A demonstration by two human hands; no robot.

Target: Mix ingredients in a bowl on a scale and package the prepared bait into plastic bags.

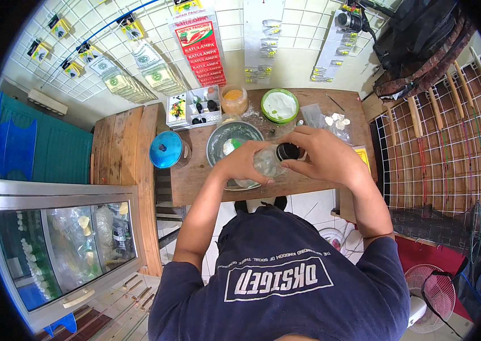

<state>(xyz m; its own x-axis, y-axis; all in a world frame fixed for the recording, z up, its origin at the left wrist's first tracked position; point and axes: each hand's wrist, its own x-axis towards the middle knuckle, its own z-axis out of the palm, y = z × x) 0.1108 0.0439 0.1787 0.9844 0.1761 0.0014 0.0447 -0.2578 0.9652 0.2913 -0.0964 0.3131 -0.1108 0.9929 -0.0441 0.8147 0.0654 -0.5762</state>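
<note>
Over the front of the wooden table I hold a clear bottle (267, 162) tilted on its side, its black cap (287, 152) toward the right. My left hand (245, 161) wraps around the bottle's body. The fingers of my right hand (323, 154) are closed around the black cap; whether it is loose or screwed on I cannot tell. Just behind my left hand stands a grey bowl (215, 138) holding white and green material, partly hidden by that hand. Farther back, a green bowl (264, 105) is filled with white powder.
On the table (195, 190) are a blue-lidded container (166, 149), a divided tray (177, 120) of small bottles, a jar with orange contents (234, 101) and a clear bag with pale pieces (340, 132). A glass display case (64, 250) stands left, a fan (431, 298) right.
</note>
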